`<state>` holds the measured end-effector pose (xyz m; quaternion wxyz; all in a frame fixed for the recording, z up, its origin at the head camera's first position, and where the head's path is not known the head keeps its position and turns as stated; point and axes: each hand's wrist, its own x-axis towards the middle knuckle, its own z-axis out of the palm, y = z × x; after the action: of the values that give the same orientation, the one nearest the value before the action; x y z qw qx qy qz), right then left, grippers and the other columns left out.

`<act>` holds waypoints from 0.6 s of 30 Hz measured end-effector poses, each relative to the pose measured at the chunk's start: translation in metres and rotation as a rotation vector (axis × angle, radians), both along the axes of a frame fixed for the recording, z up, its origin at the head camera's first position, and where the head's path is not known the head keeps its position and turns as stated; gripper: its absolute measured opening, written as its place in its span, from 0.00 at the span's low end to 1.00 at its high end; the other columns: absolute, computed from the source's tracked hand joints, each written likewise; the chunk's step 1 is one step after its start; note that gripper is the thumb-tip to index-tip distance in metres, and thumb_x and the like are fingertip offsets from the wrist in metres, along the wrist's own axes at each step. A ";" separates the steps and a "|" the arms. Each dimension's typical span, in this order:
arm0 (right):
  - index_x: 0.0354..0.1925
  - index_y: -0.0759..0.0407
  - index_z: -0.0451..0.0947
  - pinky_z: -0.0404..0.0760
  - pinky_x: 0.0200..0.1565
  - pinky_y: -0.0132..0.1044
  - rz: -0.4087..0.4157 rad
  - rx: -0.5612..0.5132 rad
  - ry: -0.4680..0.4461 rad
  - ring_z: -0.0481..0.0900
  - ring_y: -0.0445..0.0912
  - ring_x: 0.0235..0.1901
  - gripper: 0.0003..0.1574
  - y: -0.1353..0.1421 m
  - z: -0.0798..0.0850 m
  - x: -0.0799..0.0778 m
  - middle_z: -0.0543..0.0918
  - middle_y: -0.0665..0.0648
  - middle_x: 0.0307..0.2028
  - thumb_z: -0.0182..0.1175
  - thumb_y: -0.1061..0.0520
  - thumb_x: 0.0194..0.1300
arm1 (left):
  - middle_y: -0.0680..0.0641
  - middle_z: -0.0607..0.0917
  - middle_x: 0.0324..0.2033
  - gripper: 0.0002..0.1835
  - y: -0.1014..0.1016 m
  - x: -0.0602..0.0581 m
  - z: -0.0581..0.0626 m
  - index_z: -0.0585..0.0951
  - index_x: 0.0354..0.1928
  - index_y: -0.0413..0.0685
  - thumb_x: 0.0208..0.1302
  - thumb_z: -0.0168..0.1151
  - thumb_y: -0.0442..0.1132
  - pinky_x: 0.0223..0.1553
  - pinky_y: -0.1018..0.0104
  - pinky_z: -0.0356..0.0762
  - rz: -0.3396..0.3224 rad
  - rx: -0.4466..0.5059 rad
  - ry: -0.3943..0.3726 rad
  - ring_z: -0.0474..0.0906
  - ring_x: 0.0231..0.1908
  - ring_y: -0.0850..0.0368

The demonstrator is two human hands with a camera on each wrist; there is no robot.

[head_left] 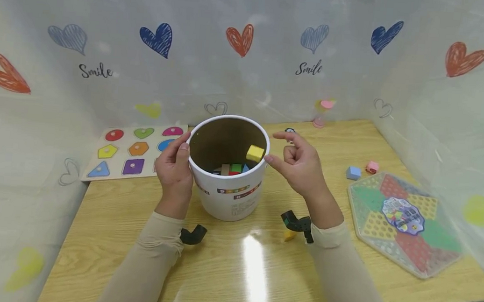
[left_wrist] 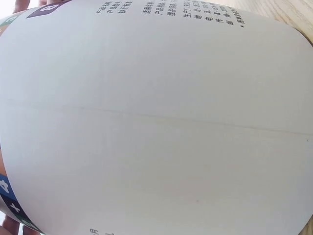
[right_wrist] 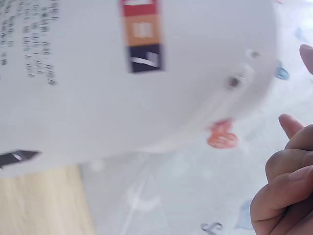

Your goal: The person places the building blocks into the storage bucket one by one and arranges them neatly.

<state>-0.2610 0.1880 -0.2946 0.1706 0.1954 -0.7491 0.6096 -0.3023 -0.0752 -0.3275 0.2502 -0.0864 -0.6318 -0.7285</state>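
Note:
A white bucket [head_left: 226, 196] with printed number strips stands upright on the table. My left hand [head_left: 175, 174] grips its left rim, thumb near the top edge. In the left wrist view the white bucket wall [left_wrist: 156, 147] fills most of the picture. My right hand [head_left: 300, 164] is at the right rim, index finger and thumb spread apart, the other fingers curled, with nothing between them. A yellow block [head_left: 255, 153] shows inside the bucket mouth near that thumb, above several coloured blocks [head_left: 235, 168] at the bottom. In the right wrist view, curled fingers [right_wrist: 288, 191] appear beside the bucket.
A shape puzzle board [head_left: 117, 151] lies behind on the left. To the right are a hexagonal checkers board [head_left: 376, 244], a blue block [head_left: 353, 173] and a pink block [head_left: 372, 167]. A pink hourglass [head_left: 319, 121] stands at the back. A yellow piece [head_left: 289, 235] lies near my right wrist.

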 end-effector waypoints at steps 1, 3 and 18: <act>0.54 0.66 0.73 0.54 0.12 0.33 -0.009 -0.009 0.013 0.52 0.42 0.10 0.27 0.006 -0.002 0.001 0.54 0.51 0.12 0.66 0.68 0.55 | 0.43 0.82 0.50 0.15 0.000 0.000 0.000 0.82 0.53 0.47 0.68 0.52 0.37 0.54 0.51 0.75 0.000 0.005 -0.002 0.74 0.53 0.45; 0.53 0.65 0.74 0.53 0.12 0.34 -0.032 -0.014 0.033 0.50 0.42 0.09 0.26 0.019 -0.006 0.003 0.53 0.51 0.12 0.65 0.68 0.55 | 0.43 0.81 0.49 0.15 0.001 0.000 -0.001 0.82 0.52 0.47 0.68 0.52 0.37 0.54 0.51 0.75 -0.007 0.018 0.002 0.74 0.53 0.45; 0.45 0.50 0.80 0.65 0.18 0.32 0.185 0.743 -0.487 0.54 0.38 0.11 0.17 0.065 -0.095 0.052 0.61 0.46 0.12 0.68 0.50 0.56 | 0.39 0.82 0.49 0.15 0.003 -0.006 -0.002 0.80 0.51 0.35 0.67 0.52 0.33 0.55 0.50 0.73 -0.036 0.100 0.072 0.75 0.53 0.44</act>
<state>-0.2094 0.2534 -0.3899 -0.1477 0.1604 -0.9147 0.3402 -0.3084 -0.0727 -0.3296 0.2637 -0.1112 -0.5837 -0.7599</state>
